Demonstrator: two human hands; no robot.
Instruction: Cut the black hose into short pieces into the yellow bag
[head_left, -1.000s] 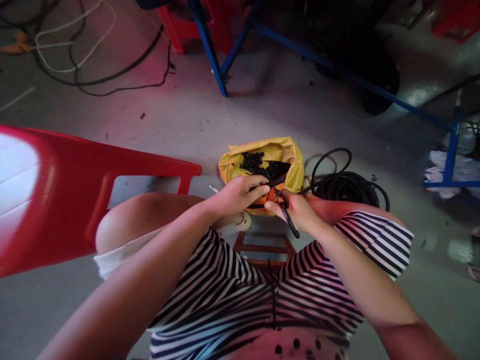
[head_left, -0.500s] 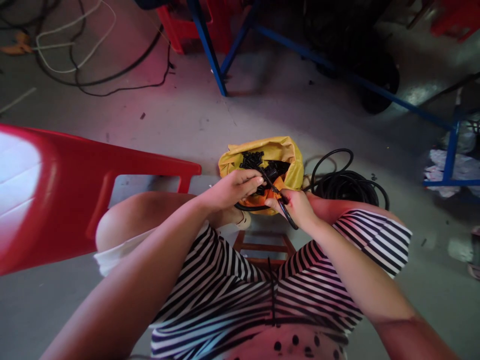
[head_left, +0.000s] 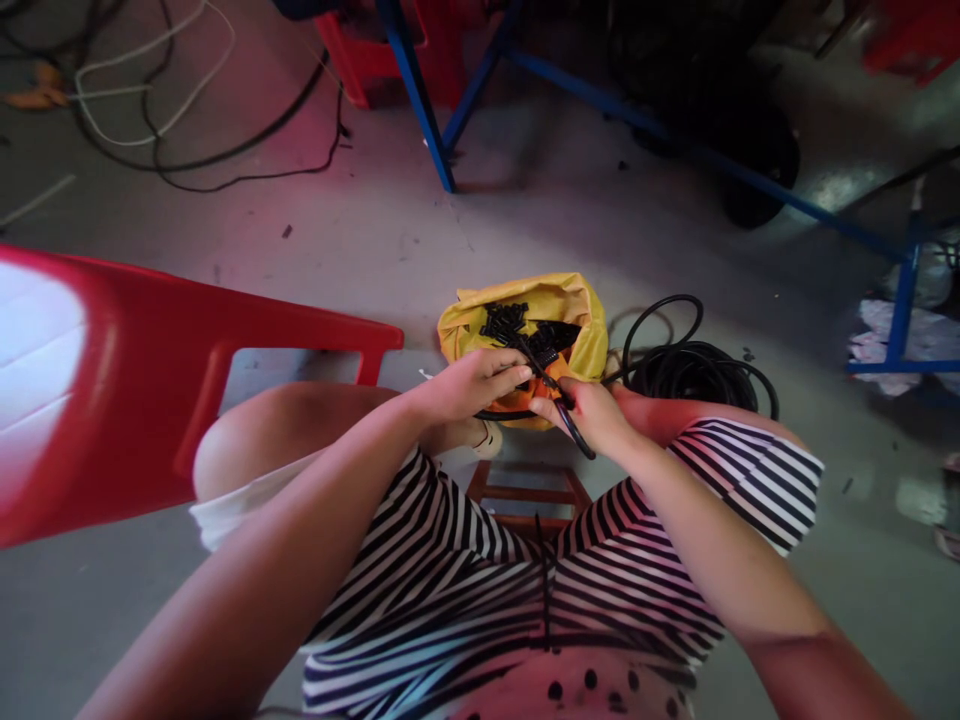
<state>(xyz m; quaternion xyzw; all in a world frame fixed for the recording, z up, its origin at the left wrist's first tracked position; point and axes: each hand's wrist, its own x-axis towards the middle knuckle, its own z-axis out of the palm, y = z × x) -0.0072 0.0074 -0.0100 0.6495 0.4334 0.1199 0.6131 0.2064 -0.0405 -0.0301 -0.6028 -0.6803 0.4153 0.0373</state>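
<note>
Scissors, dark ones, are what's in play here — low over the near side of a yellow bag, handles toward the person, blades angled away and a bit left. The right hand is wrapped around the handles. Can't really tell how far apart the blades are, it's all dark down there. The left hand sits just to the left of the blades, fingers and thumb closed on a black hose, from what I can see; the fingers hide a fair bit of it. Some of that hose shows just below the hand, curving along the near edge of the bag. The bag is open at the top and has a bunch of short black pieces inside, mostly toward the far side.

Just right of the bag there's a coil of black tubing on the gray floor. Between the person's knees, nearer than the bag, you can see a small wooden stool. Big red plastic seat off to the left, blue metal frame on the far side — plus a white cord looped among dark cables far left.
</note>
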